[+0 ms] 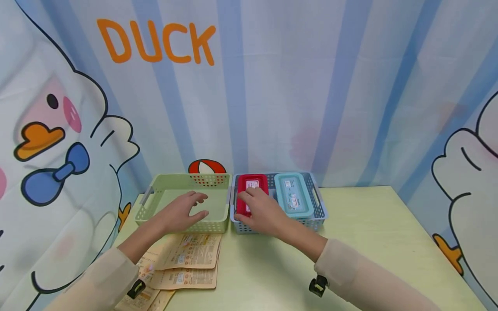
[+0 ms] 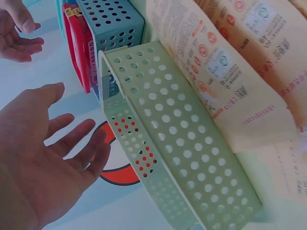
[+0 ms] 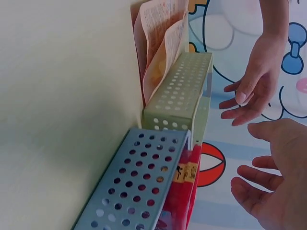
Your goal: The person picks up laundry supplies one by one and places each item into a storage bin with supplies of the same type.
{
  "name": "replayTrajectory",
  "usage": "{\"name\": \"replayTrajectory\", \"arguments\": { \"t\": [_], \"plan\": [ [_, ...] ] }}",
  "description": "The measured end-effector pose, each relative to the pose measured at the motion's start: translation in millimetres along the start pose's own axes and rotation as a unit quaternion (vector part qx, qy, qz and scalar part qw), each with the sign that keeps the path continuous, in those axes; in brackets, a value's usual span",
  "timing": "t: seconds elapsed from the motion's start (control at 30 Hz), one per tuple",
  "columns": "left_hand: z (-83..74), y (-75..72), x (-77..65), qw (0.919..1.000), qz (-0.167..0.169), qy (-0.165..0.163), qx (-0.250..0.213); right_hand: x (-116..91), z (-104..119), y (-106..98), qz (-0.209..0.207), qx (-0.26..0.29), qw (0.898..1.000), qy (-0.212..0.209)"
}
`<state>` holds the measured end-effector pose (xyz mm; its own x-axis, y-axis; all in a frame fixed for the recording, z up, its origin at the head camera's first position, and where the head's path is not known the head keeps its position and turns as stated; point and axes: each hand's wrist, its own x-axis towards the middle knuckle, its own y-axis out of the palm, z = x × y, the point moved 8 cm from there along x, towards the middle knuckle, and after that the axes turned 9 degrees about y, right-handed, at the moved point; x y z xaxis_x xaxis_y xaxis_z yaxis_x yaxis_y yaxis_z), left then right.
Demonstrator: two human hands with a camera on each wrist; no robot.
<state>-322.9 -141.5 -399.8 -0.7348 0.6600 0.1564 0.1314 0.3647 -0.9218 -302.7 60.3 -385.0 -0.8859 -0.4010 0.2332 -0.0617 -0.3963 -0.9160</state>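
Note:
My left hand [image 1: 180,211] hovers over the green perforated basket [image 1: 183,227], fingers spread and loosely bent, nothing in it. Above the blue basket [image 1: 245,229] to its right is my right hand [image 1: 264,211], palm down and also holding nothing. A red lidded box [image 1: 253,178] stands in the left part of the blue basket, partly hidden beneath the right hand. Beside it sits a teal lidded box [image 1: 293,194] with white labels. In the right wrist view, a gap shows between the right hand's fingers and the red box [image 3: 184,191].
Several tan printed paper packets [image 1: 190,252] lie overlapping in front of the green basket. The two baskets stand side by side on the pale green table [image 1: 362,242]. Behind them hangs a striped curtain [image 1: 272,86] with duck pictures.

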Motion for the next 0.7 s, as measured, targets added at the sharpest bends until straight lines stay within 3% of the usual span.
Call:
{"name": "replayTrajectory", "arguments": {
  "t": [0.3,0.7],
  "plan": [
    [3.6,16.8,-13.1,0.9977,0.051,-0.003,-0.045,-1,12,27,0.037,0.021,0.999,-0.003],
    [-1.7,29.2,-27.1,0.9951,0.09,0.009,-0.041,-4,28,50,0.059,0.036,0.997,-0.021]
  ]
}}
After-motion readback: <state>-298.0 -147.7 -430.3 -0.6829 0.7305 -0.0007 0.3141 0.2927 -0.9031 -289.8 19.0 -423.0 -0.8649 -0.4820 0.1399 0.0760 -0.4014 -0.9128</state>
